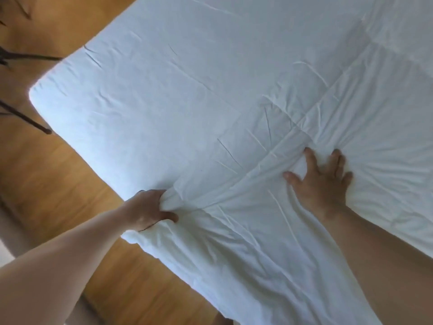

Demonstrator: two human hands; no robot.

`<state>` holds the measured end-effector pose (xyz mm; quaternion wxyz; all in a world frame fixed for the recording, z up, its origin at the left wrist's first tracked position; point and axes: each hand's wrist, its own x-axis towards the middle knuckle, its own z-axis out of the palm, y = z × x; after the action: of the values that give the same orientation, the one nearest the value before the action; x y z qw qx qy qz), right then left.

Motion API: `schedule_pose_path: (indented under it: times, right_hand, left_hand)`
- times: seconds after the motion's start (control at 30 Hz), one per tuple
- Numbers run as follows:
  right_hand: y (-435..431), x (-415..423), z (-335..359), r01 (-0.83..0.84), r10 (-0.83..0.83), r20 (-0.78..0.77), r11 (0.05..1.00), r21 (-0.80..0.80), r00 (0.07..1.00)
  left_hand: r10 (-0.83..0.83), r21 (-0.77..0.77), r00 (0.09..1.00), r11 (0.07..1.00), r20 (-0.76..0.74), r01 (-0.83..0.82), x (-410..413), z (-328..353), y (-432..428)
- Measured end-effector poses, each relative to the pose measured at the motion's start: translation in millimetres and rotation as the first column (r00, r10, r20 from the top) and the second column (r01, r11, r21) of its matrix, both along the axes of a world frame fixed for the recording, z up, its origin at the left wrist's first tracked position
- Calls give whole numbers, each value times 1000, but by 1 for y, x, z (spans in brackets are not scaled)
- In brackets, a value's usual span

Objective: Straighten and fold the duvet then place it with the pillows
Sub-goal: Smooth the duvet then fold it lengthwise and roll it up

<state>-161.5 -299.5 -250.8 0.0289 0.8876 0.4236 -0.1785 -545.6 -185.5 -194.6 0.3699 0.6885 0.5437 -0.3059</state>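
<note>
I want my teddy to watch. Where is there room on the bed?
Bare: the flat white stretch from the bed's rounded corner toward the middle. Crowded: the near edge, where the left hand bunches the duvet and the right hand presses it.

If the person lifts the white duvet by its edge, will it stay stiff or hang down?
Probably floppy: the duvet bunches into folds where the left hand grips its edge. Below that hand it hangs limp, so lifted parts would likely sag. Likely soft, since creases radiate from the pressing right hand.

Dark thin legs [25, 118] stand on wooden floor [58, 174].
</note>
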Motion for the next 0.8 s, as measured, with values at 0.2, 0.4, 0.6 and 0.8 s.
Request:
schedule_pose_path:
  times: [0.2,0.4,0.6,0.8]
  right_hand:
    - [-17,-102,13,-393,422,-47,875,283,905]
    - [-57,-165,15,-528,580,-148,801,282,801]
    - [-46,-89,13,-547,590,-69,781,301,805]
    - [61,39,6,-197,179,98,954,225,979]
  left_hand:
    - [72,-23,996,997,46,-72,14,-2,-13]
    - [108,-60,993,992,-44,-110,-42,-6,-44]
    - [-123,-208,990,972,-70,106,-11,5,-5]
    - [144,37,936,986,320,-164,193,2,100]
